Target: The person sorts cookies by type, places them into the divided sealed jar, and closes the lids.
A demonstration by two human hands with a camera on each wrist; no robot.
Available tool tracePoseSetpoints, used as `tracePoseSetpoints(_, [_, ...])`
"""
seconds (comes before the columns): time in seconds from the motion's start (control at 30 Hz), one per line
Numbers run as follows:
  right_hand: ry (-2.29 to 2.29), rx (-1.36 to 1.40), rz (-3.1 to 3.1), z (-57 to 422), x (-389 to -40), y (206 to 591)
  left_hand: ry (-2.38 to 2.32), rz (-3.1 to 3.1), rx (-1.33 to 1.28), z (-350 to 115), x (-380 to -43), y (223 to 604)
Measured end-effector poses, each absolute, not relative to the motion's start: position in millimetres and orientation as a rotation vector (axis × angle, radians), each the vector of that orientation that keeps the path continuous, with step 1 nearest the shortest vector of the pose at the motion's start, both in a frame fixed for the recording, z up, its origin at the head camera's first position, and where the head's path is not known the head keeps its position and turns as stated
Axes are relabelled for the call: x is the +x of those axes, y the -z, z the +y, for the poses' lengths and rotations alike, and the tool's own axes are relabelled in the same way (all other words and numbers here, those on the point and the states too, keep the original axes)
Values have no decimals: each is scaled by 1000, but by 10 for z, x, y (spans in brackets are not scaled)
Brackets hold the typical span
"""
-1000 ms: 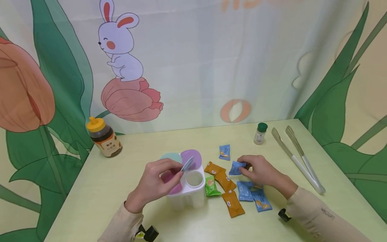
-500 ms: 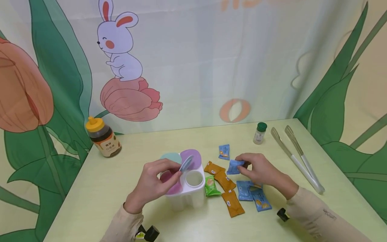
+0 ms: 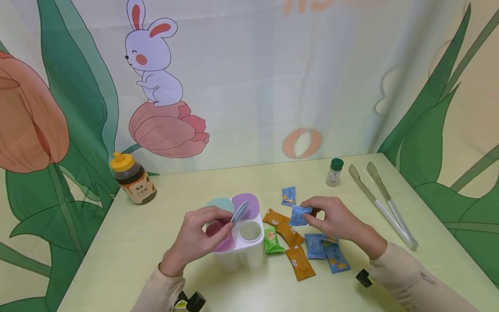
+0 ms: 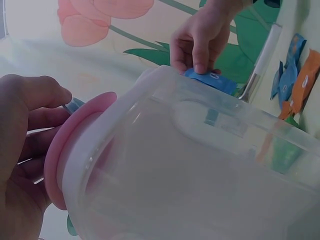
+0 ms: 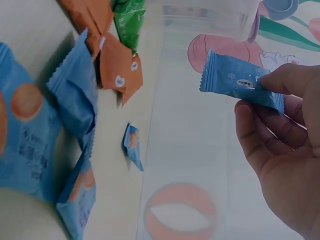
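My left hand (image 3: 200,229) pinches a light blue round lid (image 3: 240,211) above a white container (image 3: 238,258) with several round openings. The container's front right opening (image 3: 250,230) is uncovered; pink, purple and teal lids cover the others. In the left wrist view the pink lid (image 4: 62,150) stands close to the left fingers. My right hand (image 3: 335,219) pinches a small blue snack packet (image 3: 299,215) by one end, lifted off the table to the right of the container. The right wrist view shows this blue packet (image 5: 240,82) between thumb and fingers.
Orange-brown packets (image 3: 300,263), a green packet (image 3: 272,241) and other blue packets (image 3: 337,258) lie right of the container. A honey bottle (image 3: 134,177) stands back left. A green-capped jar (image 3: 334,172) and tongs (image 3: 386,206) are at the right.
My right hand has moved slightly left with the blue packet, toward the container. My left hand with the light blue lid has stayed nearly still.
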State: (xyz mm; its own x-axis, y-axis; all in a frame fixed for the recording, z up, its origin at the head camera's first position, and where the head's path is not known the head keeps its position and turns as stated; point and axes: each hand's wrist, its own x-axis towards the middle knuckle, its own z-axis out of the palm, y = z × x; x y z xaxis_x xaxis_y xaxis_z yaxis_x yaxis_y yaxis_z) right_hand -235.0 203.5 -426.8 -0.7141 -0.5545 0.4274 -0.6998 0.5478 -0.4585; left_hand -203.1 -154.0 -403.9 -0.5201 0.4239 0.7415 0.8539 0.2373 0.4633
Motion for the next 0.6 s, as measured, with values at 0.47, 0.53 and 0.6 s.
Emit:
tracePoseSetpoints(0.47, [-989,1205,-2363,1913,-2307,4049,1263,-2045,-1160,-1507,-2032,4028])
tracePoseSetpoints(0.53, [-1003,1225,-2347,1880,-2305,4013,1267,-2045,-1156,-1513,-2028,4028])
tracePoseSetpoints(0.6, [-1012,1247,-2332,1843,-2306,3981,1272,-2042,-1153,-1523,-2020,4030])
